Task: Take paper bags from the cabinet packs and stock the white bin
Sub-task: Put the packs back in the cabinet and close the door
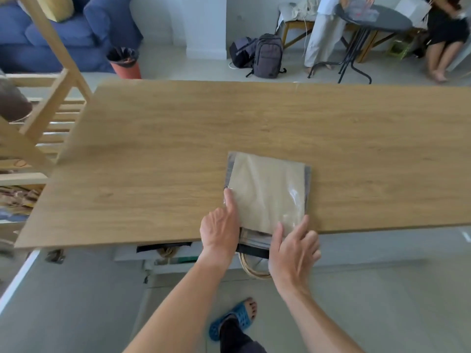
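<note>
A pack of brown paper bags [267, 189] in clear plastic wrap lies flat on the wooden table [153, 154], its open end over the near edge. Twisted paper handles [251, 270] hang out below the table edge. My left hand [220, 226] rests on the pack's left side, fingers pressing the plastic edge. My right hand [293, 247] is at the pack's near right corner, fingers spread, touching the wrap and the bag ends. No white bin is clearly in view.
A wooden slatted rack [43, 115] stands at the table's left end. Beyond the table are an orange waste bin [126, 62], two backpacks [260, 56], a round black table [369, 19] and two people. My foot in a blue sandal [234, 319] is below.
</note>
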Motion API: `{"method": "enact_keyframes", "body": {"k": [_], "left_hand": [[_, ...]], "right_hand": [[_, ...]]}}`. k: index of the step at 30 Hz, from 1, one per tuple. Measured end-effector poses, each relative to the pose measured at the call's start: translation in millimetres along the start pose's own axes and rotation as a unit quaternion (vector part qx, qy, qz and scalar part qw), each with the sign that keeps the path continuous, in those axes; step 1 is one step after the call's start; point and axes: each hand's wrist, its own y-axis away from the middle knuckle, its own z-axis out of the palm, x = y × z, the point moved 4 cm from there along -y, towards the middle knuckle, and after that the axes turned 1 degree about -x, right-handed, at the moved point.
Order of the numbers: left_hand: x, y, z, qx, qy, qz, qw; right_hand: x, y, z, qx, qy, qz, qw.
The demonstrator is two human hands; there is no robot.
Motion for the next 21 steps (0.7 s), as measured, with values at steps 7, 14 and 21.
{"method": "enact_keyframes", "body": {"k": [7,14,21], "left_hand": [[-70,142,68,-0.033,0.053,-0.005,0.998],[-113,192,146,-0.053,0.071,-0.044,0.995],[-121,181,192,-0.006,0.107,-0.06,0.992]], "right_hand": [[56,155,9,-0.054,-0.045,0.023,0.997],[80,208,49,-0.149,-0.003,-0.011,0.989],[88,196,101,-0.151,0.001,-0.061,0.987]]}}
